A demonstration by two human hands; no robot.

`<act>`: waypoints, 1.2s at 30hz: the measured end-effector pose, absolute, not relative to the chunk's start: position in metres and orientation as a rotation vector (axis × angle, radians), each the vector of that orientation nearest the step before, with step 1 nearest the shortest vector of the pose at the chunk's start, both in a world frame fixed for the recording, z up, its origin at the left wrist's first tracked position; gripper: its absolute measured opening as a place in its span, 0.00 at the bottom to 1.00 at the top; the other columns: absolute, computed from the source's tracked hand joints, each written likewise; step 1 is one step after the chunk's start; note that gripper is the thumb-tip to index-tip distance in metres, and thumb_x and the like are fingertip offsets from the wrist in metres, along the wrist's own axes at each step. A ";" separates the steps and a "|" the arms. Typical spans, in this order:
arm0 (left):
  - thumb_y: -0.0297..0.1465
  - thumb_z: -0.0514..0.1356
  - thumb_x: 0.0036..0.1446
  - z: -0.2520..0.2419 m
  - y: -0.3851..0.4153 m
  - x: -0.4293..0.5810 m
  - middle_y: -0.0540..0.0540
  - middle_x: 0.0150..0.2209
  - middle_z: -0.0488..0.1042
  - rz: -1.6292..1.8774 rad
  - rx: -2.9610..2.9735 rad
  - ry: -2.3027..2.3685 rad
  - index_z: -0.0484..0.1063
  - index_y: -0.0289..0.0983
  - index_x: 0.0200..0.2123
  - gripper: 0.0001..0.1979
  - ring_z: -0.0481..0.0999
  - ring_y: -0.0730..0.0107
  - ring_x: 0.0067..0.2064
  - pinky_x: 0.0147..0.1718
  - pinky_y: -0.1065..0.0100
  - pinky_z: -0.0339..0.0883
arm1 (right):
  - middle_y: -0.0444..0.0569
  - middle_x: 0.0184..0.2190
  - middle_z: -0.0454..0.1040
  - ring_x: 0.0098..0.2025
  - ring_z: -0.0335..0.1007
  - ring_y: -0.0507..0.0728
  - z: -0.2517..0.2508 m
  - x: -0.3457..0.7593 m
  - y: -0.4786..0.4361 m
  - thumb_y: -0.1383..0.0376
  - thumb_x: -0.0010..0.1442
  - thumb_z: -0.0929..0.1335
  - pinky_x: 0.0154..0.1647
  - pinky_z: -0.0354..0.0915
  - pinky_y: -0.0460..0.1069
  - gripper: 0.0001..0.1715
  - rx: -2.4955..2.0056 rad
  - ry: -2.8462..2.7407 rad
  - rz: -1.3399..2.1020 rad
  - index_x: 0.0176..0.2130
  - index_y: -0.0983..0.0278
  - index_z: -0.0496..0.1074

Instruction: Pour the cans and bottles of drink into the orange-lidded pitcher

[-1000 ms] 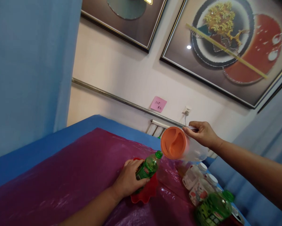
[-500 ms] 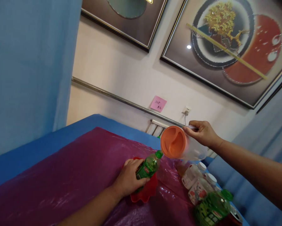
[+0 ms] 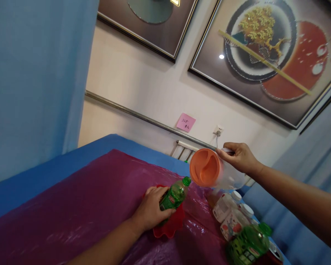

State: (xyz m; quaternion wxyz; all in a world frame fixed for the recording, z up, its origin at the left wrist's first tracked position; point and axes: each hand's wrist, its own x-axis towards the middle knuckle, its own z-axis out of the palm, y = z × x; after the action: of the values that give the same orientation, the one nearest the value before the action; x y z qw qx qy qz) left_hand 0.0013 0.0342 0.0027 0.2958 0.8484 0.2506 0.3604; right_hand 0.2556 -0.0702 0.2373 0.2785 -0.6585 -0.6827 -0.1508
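Note:
My left hand (image 3: 154, 208) is wrapped round a green plastic bottle (image 3: 176, 193), which leans to the right over a red dish with a wavy rim (image 3: 169, 224). The bottle's base is hidden behind my fingers. Up and to the right, my right hand (image 3: 241, 158) grips the handle of a clear pitcher (image 3: 233, 180) with an orange lid (image 3: 205, 167). Tilted on its side, the pitcher has its lid facing me and to the left, close to the bottle's neck. I see no liquid flowing between them.
Two clear bottles with white caps (image 3: 227, 204), a larger green bottle (image 3: 249, 243) and a dark red can (image 3: 274, 254) stand at the right. A shiny purple sheet (image 3: 99, 195) covers the blue table (image 3: 110, 141). Behind it run a metal rail (image 3: 143, 117) and a wall.
The pitcher and my right hand have shifted very slightly right and down in view. My left hand and the bottle stay in place.

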 end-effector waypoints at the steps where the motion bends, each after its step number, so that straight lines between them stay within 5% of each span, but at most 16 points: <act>1: 0.34 0.72 0.42 0.003 0.034 0.001 0.44 0.49 0.80 0.957 2.256 0.668 0.74 0.40 0.50 0.28 0.75 0.52 0.51 0.57 0.52 0.61 | 0.37 0.17 0.46 0.21 0.42 0.48 0.237 0.255 -0.070 0.49 0.57 0.68 0.21 0.41 0.47 0.30 -1.768 -1.832 -0.399 0.19 0.59 0.49; 36: 0.33 0.73 0.42 0.003 0.033 0.001 0.44 0.49 0.79 0.934 2.260 0.662 0.74 0.39 0.50 0.28 0.74 0.53 0.51 0.57 0.53 0.59 | 0.37 0.18 0.45 0.21 0.42 0.48 0.238 0.254 -0.072 0.48 0.57 0.67 0.21 0.41 0.47 0.29 -1.801 -1.850 -0.416 0.19 0.59 0.49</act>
State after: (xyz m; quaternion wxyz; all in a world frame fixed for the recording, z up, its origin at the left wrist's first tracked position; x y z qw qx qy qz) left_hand 0.0012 0.0325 0.0026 0.2995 0.8511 0.2494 0.3519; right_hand 0.2536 -0.0716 0.2381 0.2604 -0.6649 -0.6830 -0.1535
